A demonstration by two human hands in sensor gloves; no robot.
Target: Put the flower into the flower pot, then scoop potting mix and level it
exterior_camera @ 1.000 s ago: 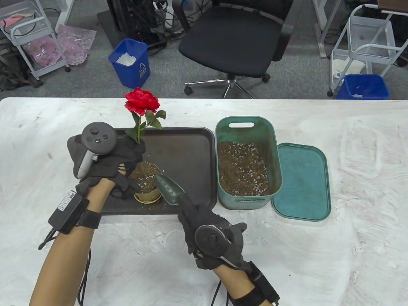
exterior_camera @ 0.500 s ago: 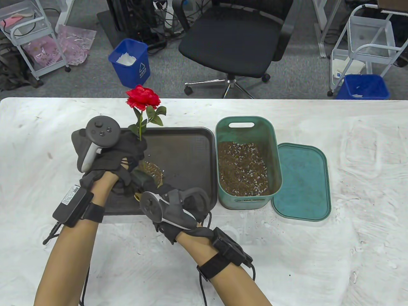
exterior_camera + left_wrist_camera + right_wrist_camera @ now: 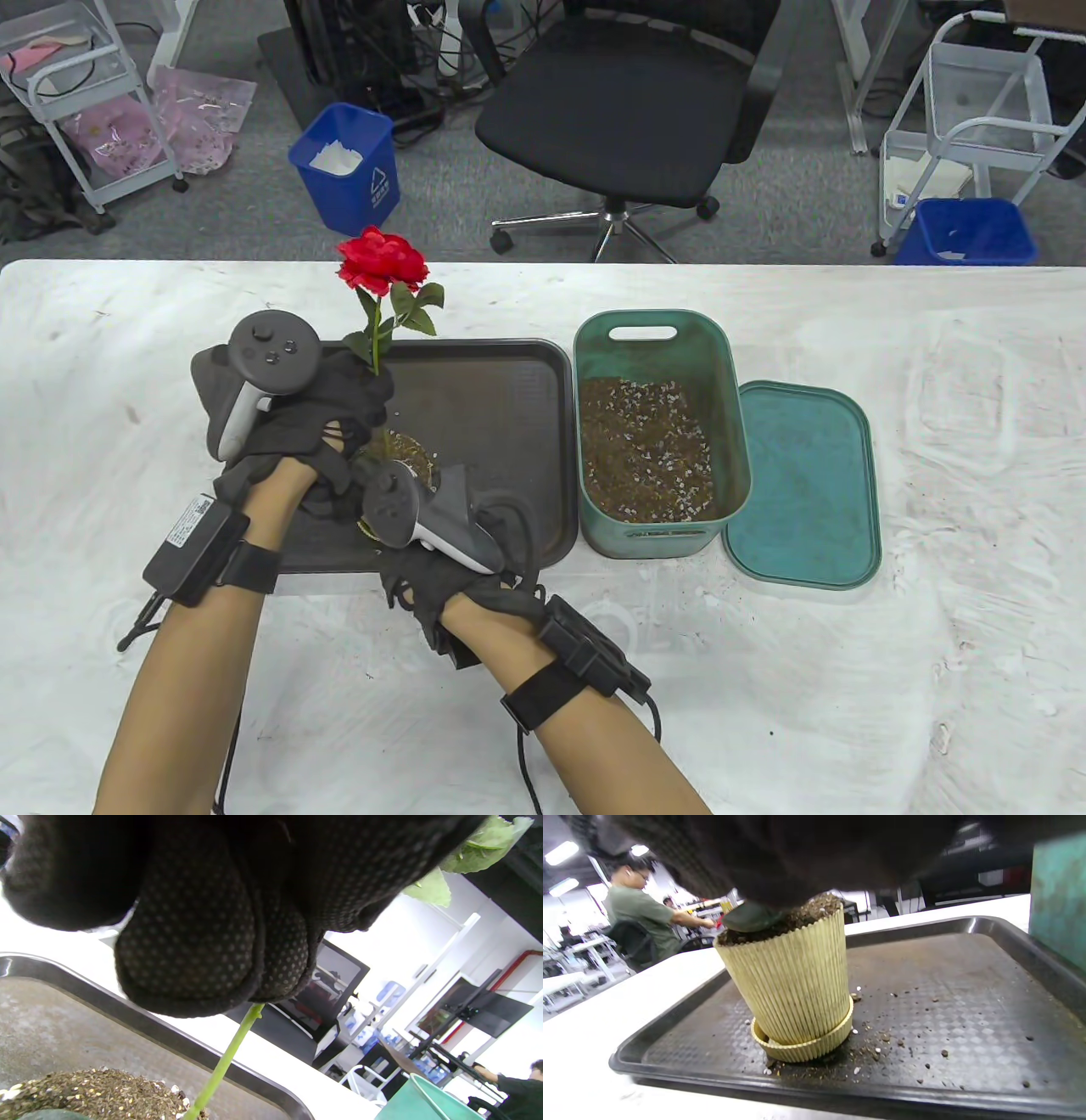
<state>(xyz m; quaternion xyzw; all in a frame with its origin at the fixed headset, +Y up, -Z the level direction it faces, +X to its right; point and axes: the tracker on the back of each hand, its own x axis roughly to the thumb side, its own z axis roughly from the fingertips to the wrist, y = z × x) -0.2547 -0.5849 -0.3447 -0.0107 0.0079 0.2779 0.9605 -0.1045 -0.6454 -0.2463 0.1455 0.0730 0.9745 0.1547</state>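
Your flower already stands in the pot at the tray's near-left, its stem pinched upright by your left hand. Mix fills the pot to its rim, so I judge scooping nearly done and leveling under way: your right hand is wrapped around the trowel, its blade on the soil. Spilled grains ring the saucer. The bin stands just right of the tray; bare tray floor between gives you room.

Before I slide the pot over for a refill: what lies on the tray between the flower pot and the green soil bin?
Only bare tray with scattered crumbs of potting mix lies between the flower pot and the green soil bin, in the right wrist view.
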